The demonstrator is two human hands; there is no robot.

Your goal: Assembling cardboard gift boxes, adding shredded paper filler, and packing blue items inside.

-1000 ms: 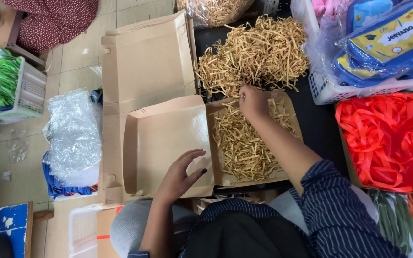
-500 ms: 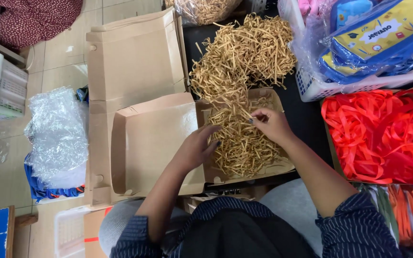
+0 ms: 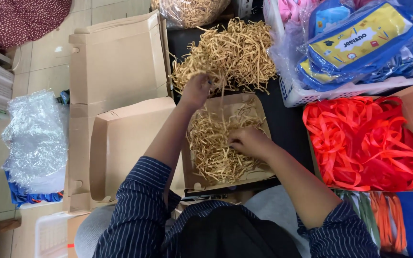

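Note:
An open brown cardboard box [image 3: 259, 107] lies in front of me, partly filled with tan shredded paper [image 3: 213, 153]. Its lid [image 3: 120, 143] is folded out to the left. Beyond the box's far edge lies a loose pile of the same shredded paper [image 3: 237, 52]. My left hand [image 3: 196, 90] is at the near edge of that pile, closed on a tuft, and strands hang from it over the box. My right hand [image 3: 247, 141] rests inside the box with its fingers curled into the filler.
Flat brown cartons [image 3: 115, 62] lie stacked at the left, beside a bubble-wrap bundle [image 3: 34, 138]. A box of orange ribbon [image 3: 364, 143] stands at the right. Behind it, a white basket [image 3: 311, 93] holds blue and yellow packets in plastic. A bag of shredded paper [image 3: 192, 9] sits at the top.
My left hand has left the lid, reached up to the loose pile and closed on a tuft. My right hand has dropped lower into the filler inside the box.

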